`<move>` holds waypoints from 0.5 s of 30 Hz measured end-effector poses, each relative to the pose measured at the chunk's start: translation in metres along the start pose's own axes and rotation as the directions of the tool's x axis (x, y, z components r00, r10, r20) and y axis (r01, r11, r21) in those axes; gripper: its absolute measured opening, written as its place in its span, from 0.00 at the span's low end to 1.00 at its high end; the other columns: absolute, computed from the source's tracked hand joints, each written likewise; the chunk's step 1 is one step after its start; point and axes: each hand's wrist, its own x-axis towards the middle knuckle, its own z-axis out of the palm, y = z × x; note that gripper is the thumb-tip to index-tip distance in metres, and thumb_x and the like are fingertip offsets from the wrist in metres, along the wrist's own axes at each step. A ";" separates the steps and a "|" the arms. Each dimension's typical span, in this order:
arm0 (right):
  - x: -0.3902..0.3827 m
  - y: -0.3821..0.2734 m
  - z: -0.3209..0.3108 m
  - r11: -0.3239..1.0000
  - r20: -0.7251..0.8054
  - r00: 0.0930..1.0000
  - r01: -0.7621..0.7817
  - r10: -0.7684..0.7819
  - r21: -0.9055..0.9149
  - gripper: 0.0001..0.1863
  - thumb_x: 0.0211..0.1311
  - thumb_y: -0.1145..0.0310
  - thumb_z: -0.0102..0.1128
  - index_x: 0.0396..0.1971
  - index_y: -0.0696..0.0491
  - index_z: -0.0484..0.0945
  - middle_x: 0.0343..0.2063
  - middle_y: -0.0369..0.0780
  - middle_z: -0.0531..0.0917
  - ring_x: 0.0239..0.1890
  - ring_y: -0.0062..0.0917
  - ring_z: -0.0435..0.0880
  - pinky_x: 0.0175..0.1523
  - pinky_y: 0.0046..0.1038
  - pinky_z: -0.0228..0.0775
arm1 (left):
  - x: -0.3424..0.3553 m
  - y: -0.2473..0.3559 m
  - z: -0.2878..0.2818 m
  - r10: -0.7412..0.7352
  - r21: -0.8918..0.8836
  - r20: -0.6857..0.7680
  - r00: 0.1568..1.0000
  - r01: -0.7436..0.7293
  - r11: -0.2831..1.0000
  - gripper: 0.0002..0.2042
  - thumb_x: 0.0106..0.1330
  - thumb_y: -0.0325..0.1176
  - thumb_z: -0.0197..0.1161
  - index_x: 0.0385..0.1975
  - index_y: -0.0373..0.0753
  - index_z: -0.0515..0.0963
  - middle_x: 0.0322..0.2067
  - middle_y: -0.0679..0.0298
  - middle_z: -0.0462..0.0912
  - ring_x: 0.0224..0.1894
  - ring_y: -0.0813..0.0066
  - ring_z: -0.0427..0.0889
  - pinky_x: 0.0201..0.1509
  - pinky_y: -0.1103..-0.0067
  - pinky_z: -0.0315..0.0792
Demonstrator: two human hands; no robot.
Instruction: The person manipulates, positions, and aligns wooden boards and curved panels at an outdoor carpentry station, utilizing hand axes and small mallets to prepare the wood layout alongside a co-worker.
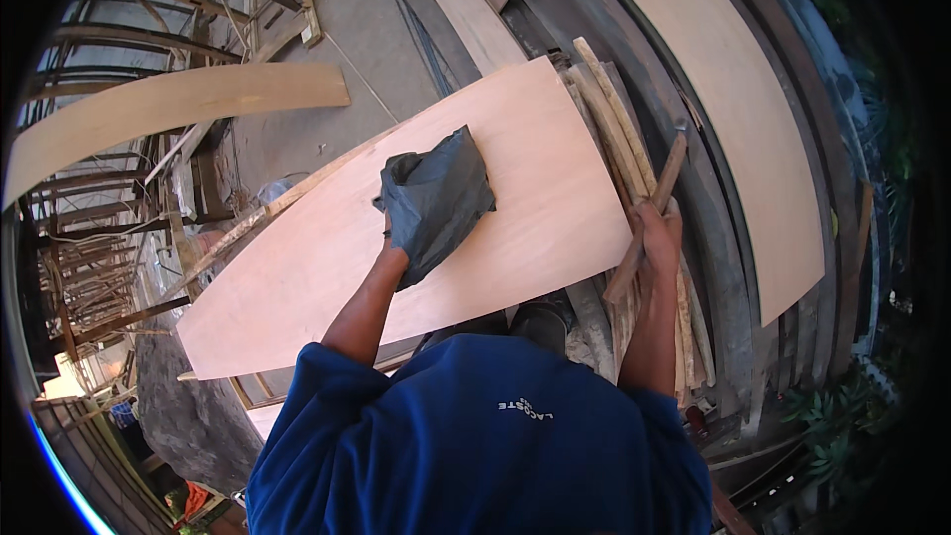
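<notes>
A crumpled black plastic bag (436, 200) is above a long, pale plywood sheet (555, 188) in front of me. My left hand (394, 238) reaches into or beneath this bag. Only the wrist and a sliver of the hand show, so I cannot tell how its fingers lie. At the sheet's right edge, my right hand (659, 233) is closed round a wooden stick (671, 170) with a small grey tip at its upper end. The stick slants up and to the right, its lower end showing below my fist.
Rough wooden strips (614, 129) lie stacked along the sheet's right side. Dark planks (634, 20) and another long plywood sheet (733, 109) run beyond them. At the left, a curved plywood strip (198, 109) juts over timber racks (89, 248). Green plants (842, 436) stand lower right.
</notes>
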 end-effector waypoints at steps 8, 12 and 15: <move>0.080 0.004 0.092 0.986 0.048 0.992 0.122 -0.117 -0.114 0.22 0.59 0.66 0.68 0.50 0.61 0.78 0.39 0.42 0.85 0.41 0.28 0.84 0.49 0.32 0.75 | -0.032 0.054 -0.107 -0.397 -0.113 -0.029 0.917 0.392 0.913 0.10 0.75 0.35 0.62 0.41 0.34 0.74 0.35 0.56 0.84 0.39 0.61 0.90 0.39 0.72 0.86; 0.075 0.003 0.113 0.920 -0.029 0.991 0.110 -0.130 -0.375 0.23 0.52 0.61 0.71 0.44 0.60 0.80 0.35 0.46 0.86 0.40 0.32 0.86 0.47 0.35 0.76 | -0.050 0.042 -0.177 -0.305 -0.073 -0.289 0.907 0.296 0.952 0.15 0.74 0.30 0.62 0.54 0.30 0.73 0.38 0.55 0.85 0.40 0.63 0.89 0.47 0.74 0.85; 0.072 -0.002 0.119 0.870 -0.099 0.977 0.122 -0.191 -0.477 0.24 0.49 0.61 0.71 0.44 0.60 0.80 0.33 0.49 0.86 0.38 0.37 0.87 0.46 0.36 0.76 | -0.044 0.021 -0.210 -0.279 -0.105 -0.326 0.903 0.259 0.960 0.15 0.73 0.25 0.61 0.55 0.25 0.73 0.41 0.52 0.85 0.44 0.65 0.87 0.51 0.75 0.84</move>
